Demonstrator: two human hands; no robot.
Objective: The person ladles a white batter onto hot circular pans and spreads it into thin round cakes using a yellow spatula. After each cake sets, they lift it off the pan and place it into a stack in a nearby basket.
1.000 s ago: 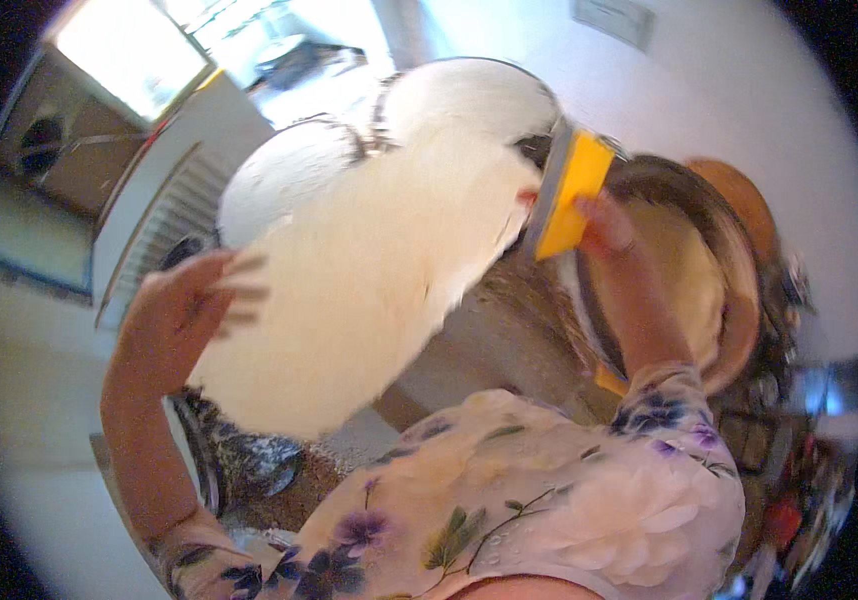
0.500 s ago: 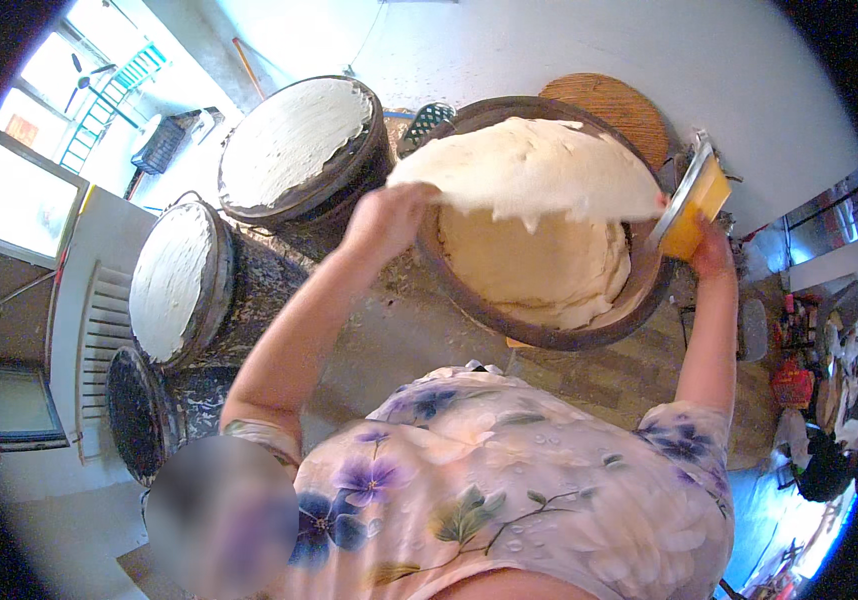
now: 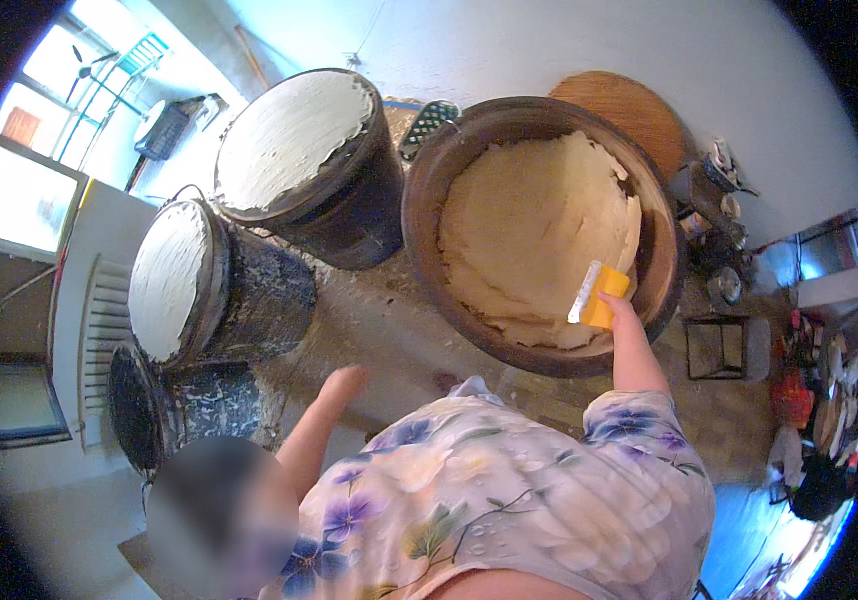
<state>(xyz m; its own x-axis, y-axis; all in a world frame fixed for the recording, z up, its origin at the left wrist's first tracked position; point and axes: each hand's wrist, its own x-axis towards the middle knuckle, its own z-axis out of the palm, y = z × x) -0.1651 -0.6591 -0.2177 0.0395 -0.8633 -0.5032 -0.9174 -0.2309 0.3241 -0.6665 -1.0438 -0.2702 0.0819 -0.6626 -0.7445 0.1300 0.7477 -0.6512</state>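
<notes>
A wide brown basin (image 3: pixel 435 285) stands in front of me, holding a large pale mass of dough (image 3: pixel 529 215). The dough's surface is uneven, with a ragged lip along its right side. My right hand (image 3: pixel 617 303) is closed on a yellow-handled scraper (image 3: pixel 604 290), its pale, smeared blade facing left over the near right part of the dough. Lower left, away from the basin, my left hand (image 3: pixel 347 382) hangs over the floor near my body. Nothing shows in it, but its fingers are too small and blurred to make out.
Two dark barrels topped with a white layer, a big one (image 3: pixel 294 140) and a smaller one (image 3: pixel 169 285), stand left of the basin. A dark vat (image 3: pixel 134 410) sits nearer. Behind the basin leans a round woven lid (image 3: pixel 624 115). A small dark-framed stool (image 3: pixel 717 347) is at the right.
The broad sheet of dough stretched between my hands is no longer held up. My left hand has dropped back toward my body; my right hand has brought the scraper left and down over the basin.
</notes>
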